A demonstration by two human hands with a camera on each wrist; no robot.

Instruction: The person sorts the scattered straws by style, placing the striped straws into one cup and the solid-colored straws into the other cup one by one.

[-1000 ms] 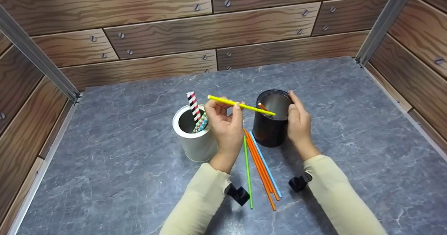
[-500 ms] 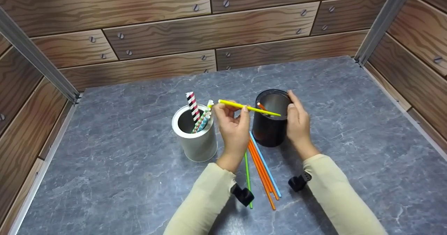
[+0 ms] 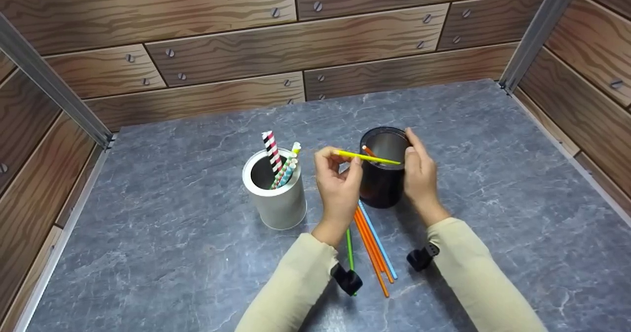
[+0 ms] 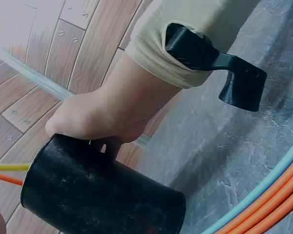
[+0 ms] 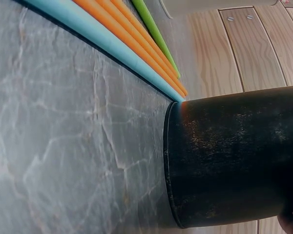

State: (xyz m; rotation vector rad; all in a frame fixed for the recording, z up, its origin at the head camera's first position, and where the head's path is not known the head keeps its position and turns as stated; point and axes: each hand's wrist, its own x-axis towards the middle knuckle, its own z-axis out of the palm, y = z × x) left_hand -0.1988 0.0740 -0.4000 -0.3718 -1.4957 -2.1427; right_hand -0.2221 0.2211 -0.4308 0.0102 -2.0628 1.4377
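Note:
My left hand [image 3: 339, 184] pinches a yellow straw [image 3: 367, 157] between thumb and fingers. The straw slants down to the right, its far end over the mouth of a black can [image 3: 382, 186]. In the left wrist view, the yellow straw enters the mouth beside an orange straw [image 4: 7, 178]. My right hand [image 3: 421, 181] grips the upright black can by its right side near the rim. Just left of my left hand stands a white can [image 3: 281, 208] with several striped paper straws [image 3: 273, 152] leaning in it.
Several orange straws [image 3: 373, 245] lie on the grey marbled table [image 3: 172, 213] in front of the black can. A light blue straw [image 3: 377, 238] lies along their right, a green straw [image 3: 350, 253] to their left. Wood-patterned walls [image 3: 222, 55] enclose the back and sides.
My left hand has moved right, away from the white can, and carried the yellow straw further over the black can's mouth. My right hand and the black can stay in place.

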